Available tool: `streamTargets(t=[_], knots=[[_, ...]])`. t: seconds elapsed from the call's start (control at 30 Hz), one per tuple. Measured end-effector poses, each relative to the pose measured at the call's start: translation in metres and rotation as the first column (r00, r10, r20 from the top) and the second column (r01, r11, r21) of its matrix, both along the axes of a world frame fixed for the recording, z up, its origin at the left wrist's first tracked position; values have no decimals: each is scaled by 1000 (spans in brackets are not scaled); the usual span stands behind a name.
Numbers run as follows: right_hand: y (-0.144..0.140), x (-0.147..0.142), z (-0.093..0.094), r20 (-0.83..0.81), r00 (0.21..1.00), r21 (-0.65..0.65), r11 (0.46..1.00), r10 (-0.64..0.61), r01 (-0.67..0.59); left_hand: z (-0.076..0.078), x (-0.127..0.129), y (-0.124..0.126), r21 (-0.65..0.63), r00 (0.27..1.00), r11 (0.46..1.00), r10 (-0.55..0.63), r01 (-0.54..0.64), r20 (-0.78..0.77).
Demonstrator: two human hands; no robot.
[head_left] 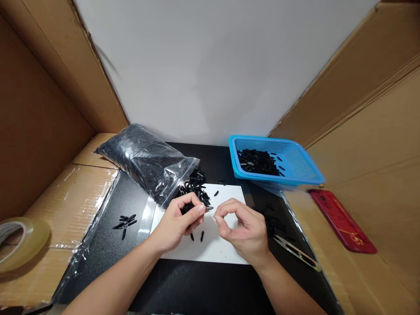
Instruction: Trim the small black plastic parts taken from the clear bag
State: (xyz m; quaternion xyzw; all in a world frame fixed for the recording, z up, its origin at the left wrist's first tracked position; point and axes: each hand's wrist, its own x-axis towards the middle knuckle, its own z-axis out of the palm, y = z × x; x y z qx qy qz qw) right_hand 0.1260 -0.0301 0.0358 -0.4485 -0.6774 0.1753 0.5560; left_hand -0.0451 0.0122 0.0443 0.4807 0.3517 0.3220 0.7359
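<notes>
My left hand (pixel 179 221) pinches a small, slim black piece (pixel 209 208) between thumb and forefinger, its tip pointing right. Just to the right, my right hand (pixel 244 229) is closed in a pinch, thumb and forefinger nearly meeting; anything between them is too small to make out. Both hands are over a white sheet (pixel 216 251). Behind my left hand, a pile of similar black pieces (pixel 196 186) lies at the mouth of a clear plastic bag (pixel 144 155) full of them. A few loose pieces lie on the sheet.
A blue basket (pixel 278 178) at the back right holds many black pieces. Thread snips (pixel 297 253) lie right of my right hand, near a red phone-like object (pixel 343 221). A small group of pieces (pixel 124 222) and a tape roll (pixel 41 238) are at left. Cardboard walls flank the table.
</notes>
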Motion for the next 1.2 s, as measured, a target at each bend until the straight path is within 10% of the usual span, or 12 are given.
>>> streamTargets(t=[0.3, 0.57, 0.97, 1.2], knots=[[3, -7, -11, -425, 905, -430, 873, 30, -231, 2, 1, -1, 141, 986, 990, 0, 24, -164], [7, -7, -13, -438, 899, -503, 827, 8, -253, 4, 2, -3, 339, 948, 938, 47, 66, -314], [8, -5, -6, -344, 939, -326, 939, -10, -110, -3, 4, -1, 37, 997, 999, 28, -25, -66], [19, -2, -14, -741, 662, -458, 807, -115, -372, -2, 11, 3, -310, 998, 950, 58, -47, 26]])
